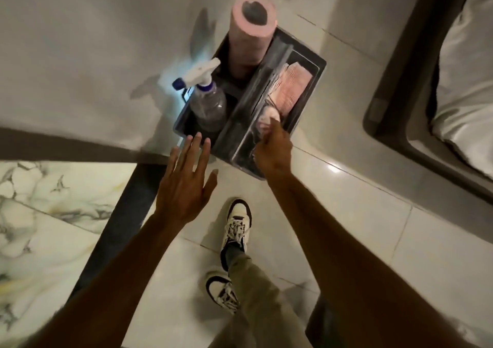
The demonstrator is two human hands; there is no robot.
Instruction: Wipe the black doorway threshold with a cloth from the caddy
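A dark caddy (318, 67) stands on the floor against a pale wall. Its right compartment holds a pink cloth (289, 86) and a whitish cloth (268, 116). My right hand (272, 151) reaches into that compartment, its fingers pinched on the whitish cloth. Spread flat, my left hand (186, 176) hovers just short of the caddy's near left corner, holding nothing. The black threshold strip (125, 208) runs diagonally below my left hand, between marble flooring and pale tiles.
The caddy's left side holds a spray bottle (206, 99) and a pink roll (252, 31). A bed with a dark frame (394, 123) lies at the right. My sneakers (236, 227) stand on the tiles behind the hands.
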